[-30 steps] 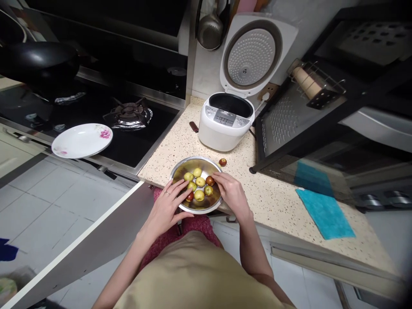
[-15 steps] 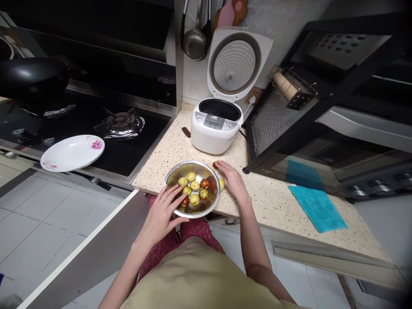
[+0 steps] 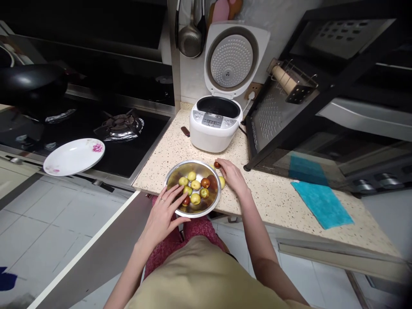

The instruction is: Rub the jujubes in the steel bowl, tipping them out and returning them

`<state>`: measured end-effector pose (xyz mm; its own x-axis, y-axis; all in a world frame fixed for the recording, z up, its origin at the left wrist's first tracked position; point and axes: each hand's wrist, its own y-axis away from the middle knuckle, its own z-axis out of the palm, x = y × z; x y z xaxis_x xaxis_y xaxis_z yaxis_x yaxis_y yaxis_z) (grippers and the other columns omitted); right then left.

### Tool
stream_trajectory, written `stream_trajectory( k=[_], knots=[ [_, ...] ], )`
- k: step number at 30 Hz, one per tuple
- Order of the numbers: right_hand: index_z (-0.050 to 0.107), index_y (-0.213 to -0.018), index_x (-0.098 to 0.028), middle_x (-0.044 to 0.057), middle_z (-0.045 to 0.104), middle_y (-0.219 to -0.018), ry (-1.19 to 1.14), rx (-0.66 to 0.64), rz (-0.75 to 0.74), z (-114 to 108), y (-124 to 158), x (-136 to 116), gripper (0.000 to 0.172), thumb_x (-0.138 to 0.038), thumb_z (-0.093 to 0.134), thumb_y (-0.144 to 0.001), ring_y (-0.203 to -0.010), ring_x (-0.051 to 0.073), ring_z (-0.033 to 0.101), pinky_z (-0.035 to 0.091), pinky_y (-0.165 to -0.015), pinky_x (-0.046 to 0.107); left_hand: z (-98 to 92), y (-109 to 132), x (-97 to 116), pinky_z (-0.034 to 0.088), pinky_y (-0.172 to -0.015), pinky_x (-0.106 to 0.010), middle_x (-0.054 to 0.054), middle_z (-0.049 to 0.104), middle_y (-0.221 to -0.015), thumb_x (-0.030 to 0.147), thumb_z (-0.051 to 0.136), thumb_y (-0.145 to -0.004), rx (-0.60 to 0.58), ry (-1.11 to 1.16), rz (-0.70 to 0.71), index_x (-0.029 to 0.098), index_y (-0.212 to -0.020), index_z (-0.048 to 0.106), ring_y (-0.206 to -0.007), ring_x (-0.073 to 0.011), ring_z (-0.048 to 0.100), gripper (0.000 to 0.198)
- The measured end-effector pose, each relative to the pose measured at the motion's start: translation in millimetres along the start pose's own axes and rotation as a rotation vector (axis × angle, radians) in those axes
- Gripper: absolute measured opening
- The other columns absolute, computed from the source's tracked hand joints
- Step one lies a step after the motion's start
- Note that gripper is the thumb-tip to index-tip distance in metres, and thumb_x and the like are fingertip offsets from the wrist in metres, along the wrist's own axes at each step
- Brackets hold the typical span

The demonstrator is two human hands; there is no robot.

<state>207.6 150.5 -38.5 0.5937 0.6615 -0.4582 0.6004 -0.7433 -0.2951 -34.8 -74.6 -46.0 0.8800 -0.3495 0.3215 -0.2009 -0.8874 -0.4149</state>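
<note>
A shiny metal bowl (image 3: 210, 205) sits at the counter's front edge, its near side reaching past it. Inside lie several jujubes (image 3: 195, 185), mostly yellow-green, a couple reddish brown. My left hand (image 3: 164, 205) holds the bowl's left side, fingers over the rim and thumb along the outside near edge. To the right of the bowl, my right hand (image 3: 233, 178) has its fingertips closed on a red-brown jujube (image 3: 217, 164). Yellow-green jujubes (image 3: 222, 182) lie on the counter between that hand and the bowl, partly hidden.
Behind the bowl stands a white rice cooker (image 3: 212, 133), lid up. A flowered white plate (image 3: 74, 156) rests at the stove's front edge. A turquoise cloth (image 3: 323, 206) lies on the right, before a black oven rack (image 3: 273, 120). A cabinet door (image 3: 96, 253) stands open at lower left.
The view has shifted slightly. My right fingers have closed around the red-brown jujube, which now shows more at the fingertips. The left hand stays on the bowl.
</note>
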Motion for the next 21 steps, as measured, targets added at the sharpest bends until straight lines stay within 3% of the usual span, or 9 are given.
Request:
stream_trajectory(
  k=[6,11,16,21],
  knots=[
    [0.067,-0.116,-0.019,0.009,0.072,-0.112,0.014,-0.034,0.029,-1,-4,0,0.032,-0.005,0.050,-0.092,-0.098,0.021,0.066,0.052,-0.088,0.035,0.0,-1,0,0.032,-0.125,-0.062,-0.014,0.053,-0.157,0.056,0.060,-0.099,0.004,0.008,-0.001,0.025,-0.156,0.045,-0.148,-0.0338,0.046,0.067],
    [0.065,-0.116,-0.018,0.011,0.070,-0.112,0.024,0.054,0.053,-8,3,-7,0.028,-0.009,0.052,-0.093,-0.102,0.025,0.066,0.053,-0.090,0.037,1.6,0,-1,0.032,-0.125,-0.062,-0.014,0.053,-0.157,0.055,0.062,-0.098,0.007,0.006,0.007,0.022,-0.155,0.047,-0.148,-0.0335,0.046,0.067],
    [0.062,-0.122,-0.021,0.010,0.069,-0.118,-0.126,0.175,-0.040,-20,10,-38,0.025,-0.019,0.054,-0.098,-0.110,0.026,0.067,0.054,-0.098,0.040,1.0,0,0,0.033,-0.125,-0.062,-0.013,0.054,-0.156,0.055,0.063,-0.098,0.025,0.028,0.008,0.024,-0.155,0.047,-0.147,-0.0334,0.047,0.068],
    [0.062,-0.124,-0.021,0.009,0.069,-0.123,-0.146,-0.019,-0.140,-17,13,-71,0.026,-0.017,0.053,-0.100,-0.113,0.025,0.067,0.054,-0.099,0.039,-1.1,-2,2,0.034,-0.124,-0.062,-0.015,0.055,-0.155,0.056,0.062,-0.097,0.018,0.034,-0.001,0.023,-0.156,0.047,-0.147,-0.0338,0.047,0.069]
  ],
)
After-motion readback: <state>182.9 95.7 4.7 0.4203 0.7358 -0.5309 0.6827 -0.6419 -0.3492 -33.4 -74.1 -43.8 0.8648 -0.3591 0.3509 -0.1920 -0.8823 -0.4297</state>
